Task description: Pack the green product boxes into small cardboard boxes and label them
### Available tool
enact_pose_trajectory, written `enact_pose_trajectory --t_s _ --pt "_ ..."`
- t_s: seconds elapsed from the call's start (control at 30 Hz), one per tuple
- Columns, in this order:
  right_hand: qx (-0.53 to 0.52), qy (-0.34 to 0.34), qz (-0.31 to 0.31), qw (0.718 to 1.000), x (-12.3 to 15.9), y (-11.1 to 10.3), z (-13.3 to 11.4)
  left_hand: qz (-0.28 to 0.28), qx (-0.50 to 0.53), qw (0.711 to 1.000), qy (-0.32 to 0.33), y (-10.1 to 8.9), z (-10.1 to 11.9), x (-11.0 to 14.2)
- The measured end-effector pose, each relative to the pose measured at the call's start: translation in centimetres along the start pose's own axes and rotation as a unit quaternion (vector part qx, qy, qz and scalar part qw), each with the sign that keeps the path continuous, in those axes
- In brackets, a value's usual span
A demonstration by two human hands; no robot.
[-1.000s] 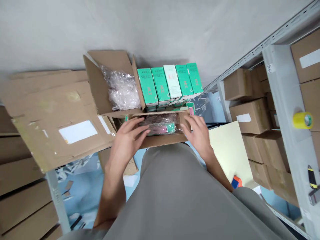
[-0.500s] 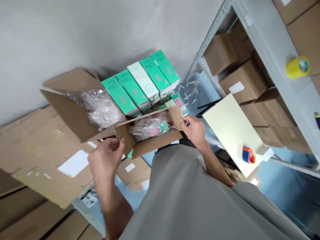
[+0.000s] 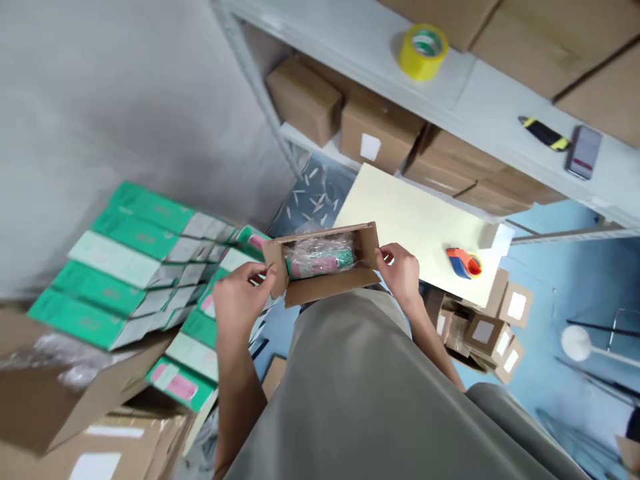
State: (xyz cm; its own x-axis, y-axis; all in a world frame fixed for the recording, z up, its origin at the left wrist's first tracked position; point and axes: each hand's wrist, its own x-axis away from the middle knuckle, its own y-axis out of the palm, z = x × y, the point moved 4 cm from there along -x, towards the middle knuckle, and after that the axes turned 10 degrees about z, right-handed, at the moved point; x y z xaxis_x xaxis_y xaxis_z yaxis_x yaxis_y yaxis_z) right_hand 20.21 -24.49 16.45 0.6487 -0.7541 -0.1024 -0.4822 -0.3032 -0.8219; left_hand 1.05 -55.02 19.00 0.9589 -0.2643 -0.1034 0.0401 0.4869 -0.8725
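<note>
A grey wall (image 3: pixel 150 93) fills the upper left, and a blue floor (image 3: pixel 555 300) shows at the right. Farthest left, one large open carton (image 3: pixel 115 390) holds crumpled clear film (image 3: pixel 83 360). Just beside it stand stacked retail boxes (image 3: pixel 90 317); the top row counts five, four green and one whitish in the middle. Next, the left hand (image 3: pixel 241 297) pinches the left flap (image 3: pixel 276 263) of a small carton (image 3: pixel 330 287) between thumb and forefinger, its other fingers curled. That single carton is open, held in front of the person's grey shirt (image 3: pixel 370 380), and within it a green-and-pink box (image 3: pixel 323 265) shows under clear wrap. The right hand (image 3: pixel 400 272) has its thumb and fingertips closed on the opposite flap (image 3: pixel 371 245). Behind this hand, a pale yellow surface (image 3: pixel 395 207) carries one orange-and-blue tape dispenser (image 3: pixel 463 262). On the grey shelf (image 3: pixel 485 100) above lie, left to right, one yellow tape roll (image 3: pixel 416 67), one black-and-yellow cutter (image 3: pixel 543 133) and one phone (image 3: pixel 584 152).
</note>
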Motion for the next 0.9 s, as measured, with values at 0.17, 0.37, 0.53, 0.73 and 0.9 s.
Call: enact_pose_trajectory --t_s 0.17,0.37,0.53,0.73,0.9 --pt "0.042 0.116 0.012 0.992 -3.0 -3.2 10.5 -0.108 -0.008 0.992 0.069 12.3 10.2 -4.5" --pt "0.083 0.198 0.009 0.977 -6.3 -6.0 19.7 -0.184 -0.032 0.972 0.141 23.4 20.3 -6.8" --pt "0.091 0.235 -0.009 0.968 -7.7 -6.8 23.8 -0.211 -0.032 0.965 0.152 27.8 24.5 -7.6" --pt "0.060 0.248 -0.007 0.967 -9.7 -6.7 25.1 -0.202 -0.003 0.968 0.148 28.7 25.5 -7.8" --pt "0.044 0.235 0.042 0.970 -13.4 -6.6 25.7 -0.187 0.038 0.972 0.140 27.3 25.8 -6.4"
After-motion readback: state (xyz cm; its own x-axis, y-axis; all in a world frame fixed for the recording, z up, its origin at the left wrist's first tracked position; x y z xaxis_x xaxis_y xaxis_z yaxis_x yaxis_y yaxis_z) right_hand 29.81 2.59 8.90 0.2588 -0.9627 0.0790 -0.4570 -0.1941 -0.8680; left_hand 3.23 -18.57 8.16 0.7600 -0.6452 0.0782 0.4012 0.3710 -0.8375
